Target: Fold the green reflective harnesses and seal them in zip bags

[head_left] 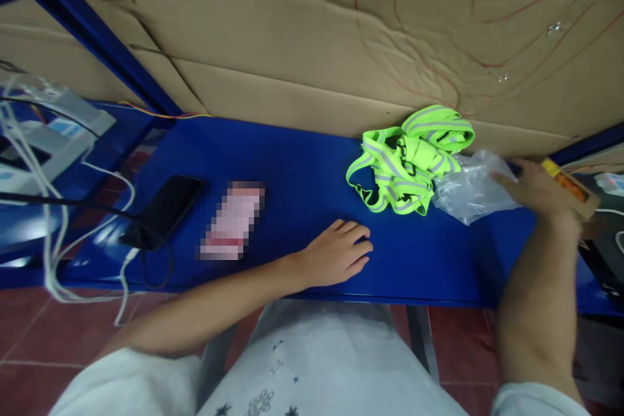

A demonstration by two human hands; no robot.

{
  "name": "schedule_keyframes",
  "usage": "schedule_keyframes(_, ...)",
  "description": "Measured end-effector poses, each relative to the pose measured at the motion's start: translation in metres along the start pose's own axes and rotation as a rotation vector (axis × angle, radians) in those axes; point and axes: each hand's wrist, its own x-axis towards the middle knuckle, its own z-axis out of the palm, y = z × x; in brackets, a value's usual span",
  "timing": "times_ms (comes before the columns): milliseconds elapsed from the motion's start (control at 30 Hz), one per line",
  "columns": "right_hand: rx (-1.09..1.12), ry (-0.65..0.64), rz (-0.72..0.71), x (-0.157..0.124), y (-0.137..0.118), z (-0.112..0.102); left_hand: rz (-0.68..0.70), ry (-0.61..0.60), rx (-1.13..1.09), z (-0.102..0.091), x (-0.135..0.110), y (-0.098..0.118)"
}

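Observation:
My left hand (338, 253) lies palm down on the blue table (302, 162), fingers a little apart and holding nothing. Just beyond it is a pile of neon-yellow reflective straps (404, 166) with grey stripes and dark buckles. A crumpled clear plastic bag (475, 188) touches the right side of the straps. My right hand (539, 188), slightly blurred, has its fingers on the bag's right edge and appears to grip it. Behind that hand sits a small brown box (570, 190) with a yellow end, partly covered by the hand.
A black power bank-like block (163, 211) and a pixelated phone-shaped item (234, 221) lie to the left. White cables (46, 221) and grey-white devices (63, 136) crowd the far left. A brown cardboard wall (273, 32) stands behind; dark gear (604, 253) is at right.

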Motion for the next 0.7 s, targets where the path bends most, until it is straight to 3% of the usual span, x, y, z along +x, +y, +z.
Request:
schedule_keyframes(100,0.031,-0.025,0.052,-0.004,0.019,0.037,0.008,-0.007,0.01,0.0,0.0,0.0)
schedule_keyframes(167,0.031,0.041,0.051,-0.011,0.017,0.052,0.013,-0.009,0.027,0.001,0.0,0.0)
schedule_keyframes(267,0.001,0.228,0.005,-0.026,-0.011,0.056,0.014,-0.008,0.042,0.001,-0.001,0.0)
schedule_keyframes(300,-0.005,0.286,-0.046,-0.033,-0.028,0.055,0.015,-0.006,0.039,0.001,-0.001,-0.001)
schedule_keyframes(333,-0.002,0.337,-0.183,-0.042,-0.047,0.054,0.018,-0.002,0.03,0.001,-0.001,-0.001)
schedule_keyframes(367,0.014,0.325,-0.323,-0.052,-0.067,0.054,0.018,0.004,0.017,0.001,-0.001,-0.001)
schedule_keyframes(467,0.05,0.044,-0.594,-0.085,-0.124,0.06,-0.009,0.026,-0.06,0.0,-0.001,-0.002)
schedule_keyframes(567,-0.073,-0.074,-0.687,-0.104,-0.157,0.07,-0.068,0.066,-0.166,-0.003,-0.001,-0.002)
schedule_keyframes(700,-0.082,-0.126,-0.736,-0.101,-0.169,0.079,-0.087,0.112,-0.157,-0.007,0.001,-0.003)
